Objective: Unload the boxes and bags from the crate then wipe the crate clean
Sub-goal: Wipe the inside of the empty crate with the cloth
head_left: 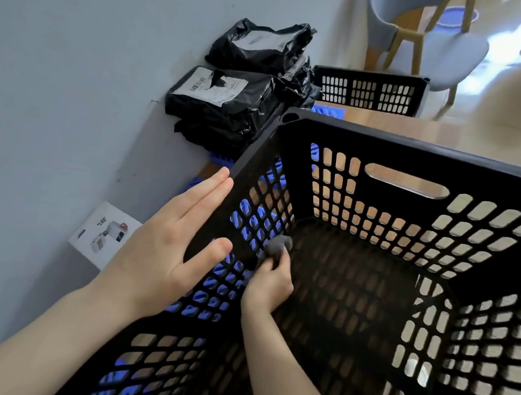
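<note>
Down inside crate (413, 145), at left wall: right hand (269, 283) grips bunched grey cloth (277, 245). Left hand (169, 237) flat, fingers straight, against wall outside. Risk: cloth snags in slots; crate slides if brace slips.

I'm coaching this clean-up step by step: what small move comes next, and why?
Probably slide the grey cloth along the inside left wall of the crate. The crate looks empty, the right hand grips the cloth low against that wall, and the left hand steadies it with straight fingers.
</note>
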